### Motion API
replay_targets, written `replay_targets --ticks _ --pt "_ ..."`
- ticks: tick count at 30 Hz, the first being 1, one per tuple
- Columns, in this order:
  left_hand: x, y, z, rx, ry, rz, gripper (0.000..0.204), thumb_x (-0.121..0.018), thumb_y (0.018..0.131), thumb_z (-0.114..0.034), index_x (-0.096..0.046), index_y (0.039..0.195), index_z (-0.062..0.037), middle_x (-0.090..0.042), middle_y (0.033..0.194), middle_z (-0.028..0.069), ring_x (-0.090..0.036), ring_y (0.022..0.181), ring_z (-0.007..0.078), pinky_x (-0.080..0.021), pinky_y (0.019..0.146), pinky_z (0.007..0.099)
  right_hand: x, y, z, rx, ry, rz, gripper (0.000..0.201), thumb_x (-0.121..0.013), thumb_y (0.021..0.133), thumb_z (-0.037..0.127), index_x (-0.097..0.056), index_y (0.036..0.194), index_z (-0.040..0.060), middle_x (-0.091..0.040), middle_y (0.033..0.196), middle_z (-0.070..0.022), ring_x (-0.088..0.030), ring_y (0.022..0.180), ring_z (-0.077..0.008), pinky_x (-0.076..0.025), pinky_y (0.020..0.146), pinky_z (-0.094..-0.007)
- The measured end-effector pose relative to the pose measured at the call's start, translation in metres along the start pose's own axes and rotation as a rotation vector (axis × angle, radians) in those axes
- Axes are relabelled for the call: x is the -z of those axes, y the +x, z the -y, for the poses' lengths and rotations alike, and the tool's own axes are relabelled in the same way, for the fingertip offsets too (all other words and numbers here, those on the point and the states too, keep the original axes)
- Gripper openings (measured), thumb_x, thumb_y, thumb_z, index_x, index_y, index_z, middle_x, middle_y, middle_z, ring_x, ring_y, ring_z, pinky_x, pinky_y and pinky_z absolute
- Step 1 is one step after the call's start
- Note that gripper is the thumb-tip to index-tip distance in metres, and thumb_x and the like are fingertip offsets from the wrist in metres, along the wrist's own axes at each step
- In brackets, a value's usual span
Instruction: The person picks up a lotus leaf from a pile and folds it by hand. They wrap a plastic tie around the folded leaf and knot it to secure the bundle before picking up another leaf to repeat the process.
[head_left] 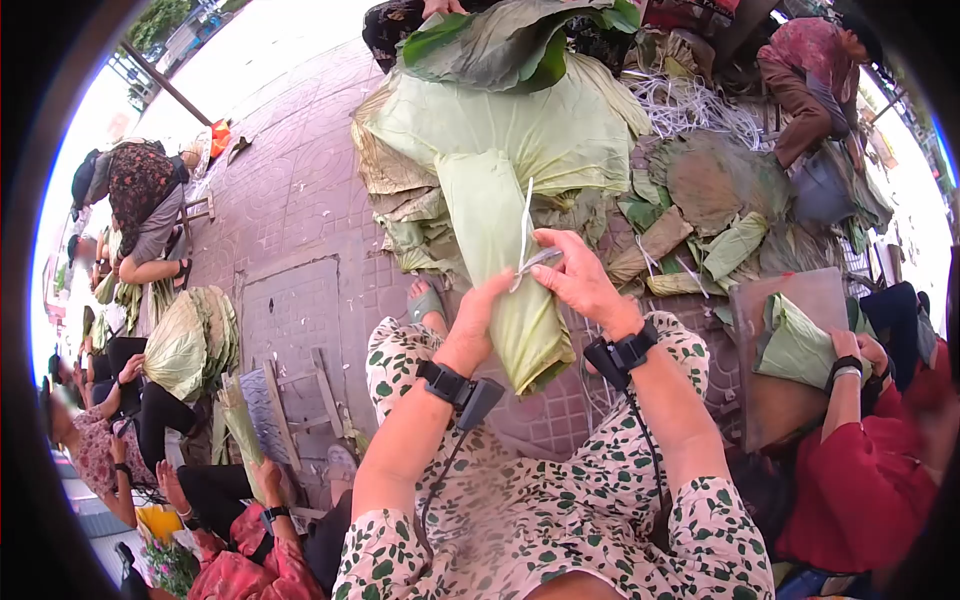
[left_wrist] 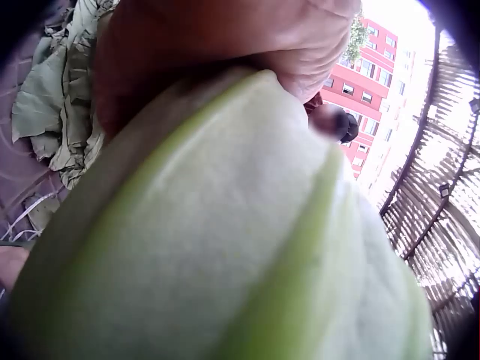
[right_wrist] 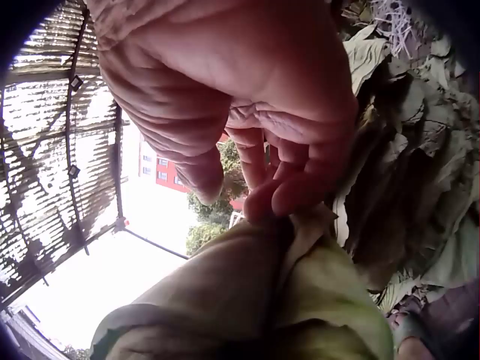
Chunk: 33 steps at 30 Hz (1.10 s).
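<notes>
A long packet of folded pale-green leaves (head_left: 480, 205) stands out in front of me in the head view, its near end tapering towards my lap. My left hand (head_left: 478, 318) grips its side, and in the left wrist view the ribbed packet (left_wrist: 217, 217) fills most of the picture below the palm. A thin white strip (head_left: 527, 215) crosses the packet near its middle. My right hand (head_left: 582, 285) pinches the strip by the packet's right edge. The right wrist view has curled fingers (right_wrist: 289, 191) at the top of the packet, with the thumb apart from them.
Large flattened leaves (head_left: 500, 115) lie stacked just ahead. White strips (head_left: 695, 105) are heaped at the back right. On the right, a person in red holds a folded leaf (head_left: 795, 340) over a board (head_left: 745, 375). Others sit at the left near a wooden frame (head_left: 325, 395).
</notes>
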<state>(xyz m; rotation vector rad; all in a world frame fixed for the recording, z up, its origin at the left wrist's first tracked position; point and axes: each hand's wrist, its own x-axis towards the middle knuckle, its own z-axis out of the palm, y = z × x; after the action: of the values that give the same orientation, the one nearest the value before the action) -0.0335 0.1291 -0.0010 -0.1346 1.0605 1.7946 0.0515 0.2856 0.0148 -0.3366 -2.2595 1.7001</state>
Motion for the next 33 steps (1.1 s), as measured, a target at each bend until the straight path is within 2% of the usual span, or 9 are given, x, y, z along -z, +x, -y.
replay_targets --ticks 8,11,13,23,26,28,29,31,33 --pt "0.001 -0.004 -0.004 -0.048 0.046 -0.069 0.038 -0.061 0.084 -0.025 -0.053 0.112 -0.0001 -0.061 0.100 0.0074 -0.060 0.085 0.0162 -0.049 0.076 0.0297 0.008 0.009 -0.001 -0.004 -0.358 0.128 0.026 -0.063 0.084 0.022 -0.054 0.094 0.0004 -0.056 0.074 -0.0037 -0.052 0.063 -0.0118 -0.044 0.059 -0.0250" --pt "0.004 -0.003 -0.006 -0.057 0.034 -0.083 0.038 -0.061 0.084 -0.025 -0.053 0.111 -0.0001 -0.061 0.098 0.0071 -0.060 0.084 0.0157 -0.049 0.074 0.0290 -0.002 0.012 0.005 -0.095 0.030 0.138 0.023 -0.061 0.086 0.025 -0.054 0.083 0.0038 -0.050 0.062 0.0024 -0.045 0.053 -0.0072 -0.039 0.049 -0.0213" --pt "0.004 -0.003 -0.007 -0.065 0.022 -0.068 0.037 -0.060 0.085 -0.025 -0.053 0.111 0.0002 -0.061 0.098 0.0070 -0.060 0.083 0.0155 -0.049 0.074 0.0285 -0.006 0.011 0.018 -0.320 0.549 0.113 0.021 -0.059 0.088 0.026 -0.052 0.079 0.0080 -0.044 0.059 0.0061 -0.038 0.045 -0.0025 -0.033 0.041 -0.0180" --pt "-0.006 -0.006 -0.013 -0.139 0.096 -0.052 0.038 -0.060 0.084 -0.022 -0.052 0.110 0.0033 -0.061 0.097 0.0079 -0.061 0.080 0.0151 -0.049 0.072 0.0279 0.007 0.013 0.031 -0.485 0.948 0.054 0.019 -0.056 0.088 0.021 -0.050 0.075 0.0082 -0.040 0.058 0.0071 -0.032 0.042 -0.0019 -0.030 0.041 -0.0188" --pt "-0.009 -0.012 -0.014 -0.167 0.103 -0.106 0.036 -0.061 0.084 -0.021 -0.052 0.110 0.0019 -0.061 0.097 0.0083 -0.061 0.081 0.0162 -0.050 0.073 0.0292 0.010 0.016 0.027 -0.439 0.759 0.045 0.021 -0.056 0.088 0.021 -0.051 0.074 0.0065 -0.045 0.060 0.0066 -0.039 0.046 -0.0035 -0.034 0.044 -0.0197" --pt "-0.009 -0.015 -0.013 -0.200 0.093 -0.128 0.034 -0.061 0.084 -0.020 -0.052 0.109 0.0005 -0.062 0.097 0.0084 -0.062 0.081 0.0171 -0.051 0.073 0.0304 0.011 0.019 0.014 -0.166 0.132 -0.088 0.020 -0.061 0.086 0.022 -0.055 0.080 0.0035 -0.050 0.060 0.0009 -0.044 0.046 -0.0079 -0.036 0.043 -0.0223" --pt "-0.007 -0.016 -0.012 -0.222 0.121 -0.161 0.035 -0.062 0.083 -0.019 -0.052 0.110 0.0005 -0.061 0.097 0.0082 -0.061 0.082 0.0169 -0.050 0.074 0.0303 0.014 0.018 0.014 -0.165 0.132 -0.086 0.020 -0.061 0.086 0.022 -0.055 0.080 0.0035 -0.050 0.060 0.0009 -0.044 0.046 -0.0079 -0.036 0.043 -0.0223" --pt "-0.002 -0.016 -0.009 -0.246 0.150 -0.196 0.036 -0.063 0.083 -0.019 -0.051 0.111 0.0005 -0.061 0.098 0.0081 -0.061 0.082 0.0166 -0.050 0.074 0.0301 0.021 0.015 0.014 -0.092 -0.404 -0.090 0.018 -0.058 0.083 0.021 -0.057 0.082 0.0030 -0.061 0.071 -0.0091 -0.056 0.064 -0.0250 -0.044 0.061 -0.0344" --pt "0.002 -0.016 -0.007 -0.278 0.195 -0.183 0.037 -0.064 0.082 -0.017 -0.051 0.111 0.0002 -0.061 0.098 0.0079 -0.061 0.082 0.0162 -0.050 0.074 0.0301 0.027 0.016 0.009 -0.088 -0.463 -0.133 0.017 -0.058 0.083 0.021 -0.058 0.084 0.0035 -0.061 0.073 -0.0114 -0.057 0.066 -0.0275 -0.045 0.063 -0.0363"
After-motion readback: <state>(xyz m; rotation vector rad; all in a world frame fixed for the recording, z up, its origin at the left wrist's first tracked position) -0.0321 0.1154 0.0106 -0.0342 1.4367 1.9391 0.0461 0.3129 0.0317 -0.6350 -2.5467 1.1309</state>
